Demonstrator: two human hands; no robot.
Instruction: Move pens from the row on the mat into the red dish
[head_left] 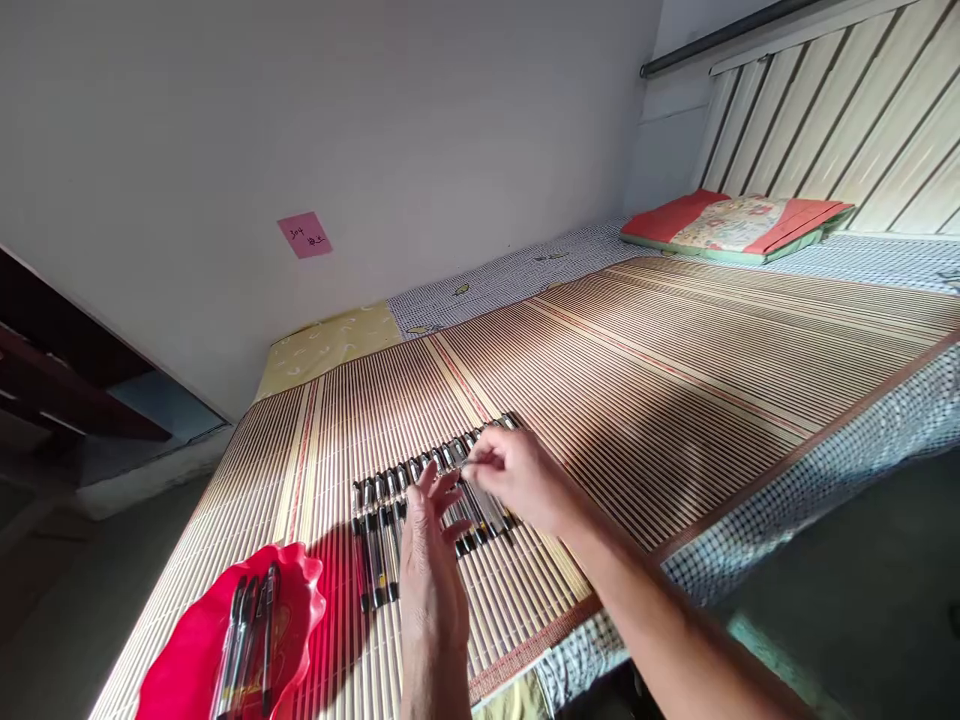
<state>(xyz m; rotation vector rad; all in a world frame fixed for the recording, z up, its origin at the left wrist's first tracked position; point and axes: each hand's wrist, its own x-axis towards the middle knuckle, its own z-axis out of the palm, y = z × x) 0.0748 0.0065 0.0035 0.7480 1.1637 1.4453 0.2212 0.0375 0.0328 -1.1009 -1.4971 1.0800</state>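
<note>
A row of several black pens (379, 530) lies side by side on a striped bamboo mat (675, 360). Over the row's right part, my right hand (517, 478) has its fingertips pinched on one pen. My left hand (427, 555) hovers over the middle of the row, fingers stretched out and apart, holding nothing. A red scalloped plate (187, 650) at the near left holds several more pens (251, 635).
The mat covers a bed with a checked sheet (825, 470). A red and patterned pillow (739, 225) lies at the far end by a slatted headboard (847, 110). A pink note (304, 235) sticks to the wall. Dark furniture (52, 370) stands at the left.
</note>
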